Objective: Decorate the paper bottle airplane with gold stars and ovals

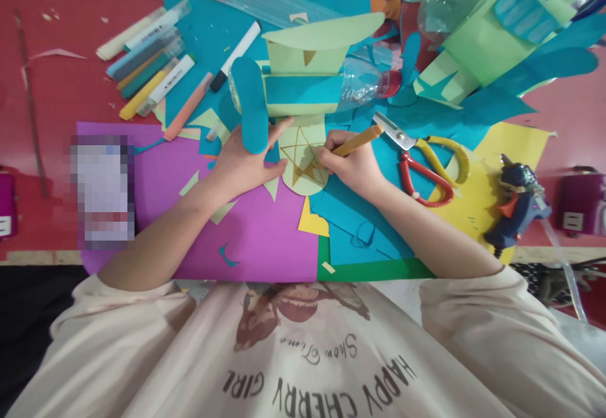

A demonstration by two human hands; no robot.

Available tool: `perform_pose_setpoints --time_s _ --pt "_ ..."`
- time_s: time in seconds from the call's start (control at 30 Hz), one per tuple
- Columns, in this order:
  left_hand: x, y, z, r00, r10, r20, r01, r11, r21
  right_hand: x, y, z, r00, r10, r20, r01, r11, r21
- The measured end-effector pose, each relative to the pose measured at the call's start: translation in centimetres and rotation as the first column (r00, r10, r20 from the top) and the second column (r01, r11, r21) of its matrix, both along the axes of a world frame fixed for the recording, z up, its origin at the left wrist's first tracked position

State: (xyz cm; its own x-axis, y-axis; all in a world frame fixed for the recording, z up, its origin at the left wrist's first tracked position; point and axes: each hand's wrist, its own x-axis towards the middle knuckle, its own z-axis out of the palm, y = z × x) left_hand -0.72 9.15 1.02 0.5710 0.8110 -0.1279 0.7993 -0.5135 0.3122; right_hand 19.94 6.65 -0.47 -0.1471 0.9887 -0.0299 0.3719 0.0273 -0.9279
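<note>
Head view shows the right hand, whose thumb and fingers are clamped on a pen; the nib is hidden by these fingers. Just to the left of their tips lies the star, drawn on a pale flap of the plane. The left hand is at the other side of the flap, with thumb and forefinger apart; the forefinger reaches the flap's upper end.

The step seems to be colouring the star: its lower part is partly dark, while the upper point is only outlined. For a neat result, short strokes from the line inward are better, with light pressure, because the paper is probably thin. The left fingertips should press the flap flat, outside the wet ink. Scissors lie to the right of the right fingers, so that wrist should not swing wide.
</note>
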Motion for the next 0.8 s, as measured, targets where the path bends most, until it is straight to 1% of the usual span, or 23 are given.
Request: perform_pose_setpoints --time_s 0.13,0.23,0.37,0.47,0.63,0.8 --pt "-0.02 0.01 0.06 1.000 0.002 0.001 -0.002 1.000 -0.004 0.00 0.02 0.02 0.999 -0.040 -0.008 0.040 0.999 0.002" --pt "-0.02 -0.01 0.07 1.000 0.006 -0.001 -0.006 1.000 -0.013 -0.07 -0.02 0.00 0.999 -0.046 0.004 0.046 0.999 0.014" --pt "-0.06 -0.01 -0.09 1.000 0.012 0.016 -0.012 1.000 -0.004 -0.07 -0.03 -0.03 0.999 -0.025 0.021 0.024 0.999 0.026" --pt "-0.08 0.02 -0.18 1.000 0.001 0.025 -0.001 1.000 0.000 0.04 0.01 0.02 1.000 -0.003 0.003 0.003 1.000 0.011" --pt "-0.06 0.05 -0.11 1.000 0.000 0.012 0.000 1.000 -0.006 0.07 0.09 0.13 0.998 -0.048 -0.029 0.048 0.999 -0.006" --pt "-0.07 -0.01 -0.08 1.000 0.004 0.011 -0.004 1.000 0.000 -0.10 0.06 0.07 0.998 -0.063 -0.005 0.063 0.998 0.010"
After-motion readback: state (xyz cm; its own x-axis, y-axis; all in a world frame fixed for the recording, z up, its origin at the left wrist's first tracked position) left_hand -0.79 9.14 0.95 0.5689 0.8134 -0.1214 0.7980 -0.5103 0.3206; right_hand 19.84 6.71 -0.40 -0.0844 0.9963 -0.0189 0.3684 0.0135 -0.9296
